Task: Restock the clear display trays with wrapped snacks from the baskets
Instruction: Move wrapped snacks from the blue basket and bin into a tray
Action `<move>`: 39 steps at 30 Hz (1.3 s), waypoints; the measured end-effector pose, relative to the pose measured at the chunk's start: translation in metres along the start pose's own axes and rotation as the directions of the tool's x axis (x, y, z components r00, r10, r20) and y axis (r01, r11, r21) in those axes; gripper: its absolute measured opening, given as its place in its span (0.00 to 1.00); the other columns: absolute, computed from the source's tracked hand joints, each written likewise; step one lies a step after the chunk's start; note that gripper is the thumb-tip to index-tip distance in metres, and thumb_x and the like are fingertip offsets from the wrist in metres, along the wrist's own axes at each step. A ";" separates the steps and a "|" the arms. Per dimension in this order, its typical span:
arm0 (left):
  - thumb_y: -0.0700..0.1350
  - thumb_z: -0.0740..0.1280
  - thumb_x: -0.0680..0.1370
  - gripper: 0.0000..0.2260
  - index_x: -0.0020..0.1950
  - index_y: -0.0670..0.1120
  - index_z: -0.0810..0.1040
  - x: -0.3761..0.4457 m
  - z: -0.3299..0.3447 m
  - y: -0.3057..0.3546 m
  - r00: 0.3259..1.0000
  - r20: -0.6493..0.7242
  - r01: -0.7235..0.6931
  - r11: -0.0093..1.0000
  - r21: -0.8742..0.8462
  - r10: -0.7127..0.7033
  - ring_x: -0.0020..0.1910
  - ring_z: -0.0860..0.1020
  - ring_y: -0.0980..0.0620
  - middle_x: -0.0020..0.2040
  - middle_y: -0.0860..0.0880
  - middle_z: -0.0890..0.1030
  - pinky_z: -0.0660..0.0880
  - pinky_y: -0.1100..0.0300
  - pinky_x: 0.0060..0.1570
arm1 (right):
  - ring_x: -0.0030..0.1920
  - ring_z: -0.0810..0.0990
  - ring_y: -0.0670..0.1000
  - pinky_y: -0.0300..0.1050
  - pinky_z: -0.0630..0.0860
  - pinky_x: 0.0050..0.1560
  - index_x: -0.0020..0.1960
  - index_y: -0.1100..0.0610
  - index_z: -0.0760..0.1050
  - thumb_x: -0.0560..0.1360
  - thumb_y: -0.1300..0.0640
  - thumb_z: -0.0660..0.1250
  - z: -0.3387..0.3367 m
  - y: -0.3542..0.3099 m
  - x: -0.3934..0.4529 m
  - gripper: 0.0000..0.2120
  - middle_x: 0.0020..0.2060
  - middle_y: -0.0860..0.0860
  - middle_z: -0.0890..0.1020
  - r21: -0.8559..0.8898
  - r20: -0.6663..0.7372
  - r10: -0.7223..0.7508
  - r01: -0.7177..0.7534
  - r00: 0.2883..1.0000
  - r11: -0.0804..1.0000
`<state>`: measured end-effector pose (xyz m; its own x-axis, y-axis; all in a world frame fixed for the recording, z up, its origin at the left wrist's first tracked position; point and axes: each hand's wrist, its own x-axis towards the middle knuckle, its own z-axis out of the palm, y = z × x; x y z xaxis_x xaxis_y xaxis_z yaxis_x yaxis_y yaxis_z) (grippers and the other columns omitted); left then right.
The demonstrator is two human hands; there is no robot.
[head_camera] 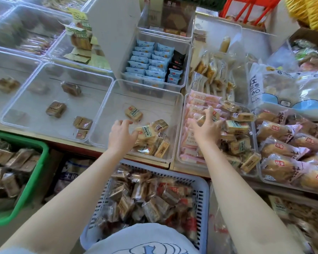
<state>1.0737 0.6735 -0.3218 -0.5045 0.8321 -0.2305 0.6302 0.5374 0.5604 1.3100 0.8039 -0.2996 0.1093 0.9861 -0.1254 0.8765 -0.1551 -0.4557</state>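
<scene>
A cream-wrapped square snack cake [206, 116] is pinched in the curled fingers of the right hand [207, 128] above the heaped clear tray of pink and tan packets [181, 143]; the left hand [122, 133], fingers loosely curled, touches a matching cake [145, 133] in the sparsely filled clear middle tray [179, 114]. Packets are probably best laid flat in rows there. A pale blue slotted basket of brown-wrapped snacks [203, 197] waits below the counter [103, 153], beside a green plastic crate [39, 173]; the tray wall between the hands must be cleared.

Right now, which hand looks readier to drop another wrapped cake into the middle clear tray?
Probably the right hand: it grips wrapped cakes over the neighbouring pink-pack tray, while the left hand merely touches the pile in the middle tray.
</scene>
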 end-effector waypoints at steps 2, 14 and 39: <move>0.51 0.64 0.80 0.19 0.68 0.43 0.74 -0.015 0.002 -0.001 0.985 -0.100 -0.137 0.990 0.031 0.140 0.60 0.73 0.43 0.63 0.41 0.75 0.70 0.49 0.61 | 0.49 0.76 0.60 0.48 0.77 0.44 0.71 0.44 0.65 0.78 0.50 0.66 -0.002 -0.007 -0.006 0.23 0.60 0.62 0.67 0.053 -0.070 -0.080 0.084 0.994 0.995; 0.71 0.50 0.78 0.33 0.77 0.53 0.64 -0.050 0.040 -0.021 0.971 0.135 -0.235 0.885 0.402 0.197 0.75 0.61 0.45 0.75 0.48 0.68 0.51 0.47 0.75 | 0.69 0.65 0.61 0.61 0.52 0.72 0.78 0.35 0.53 0.81 0.51 0.57 0.034 -0.046 -0.077 0.29 0.67 0.61 0.68 -0.347 0.569 -0.333 0.587 0.752 0.732; 0.76 0.38 0.70 0.42 0.76 0.56 0.64 -0.060 0.045 0.008 0.919 0.354 -0.333 0.818 0.468 0.172 0.73 0.62 0.42 0.73 0.47 0.68 0.55 0.45 0.73 | 0.63 0.73 0.61 0.56 0.66 0.65 0.65 0.57 0.64 0.70 0.35 0.71 -0.027 0.080 -0.045 0.36 0.59 0.57 0.77 -0.095 0.053 0.104 -0.099 0.993 0.991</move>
<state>1.1358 0.6337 -0.3396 -0.1465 0.9059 -0.3973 0.9602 0.2268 0.1631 1.3883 0.7490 -0.3069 0.1751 0.9600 -0.2187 0.9020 -0.2454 -0.3551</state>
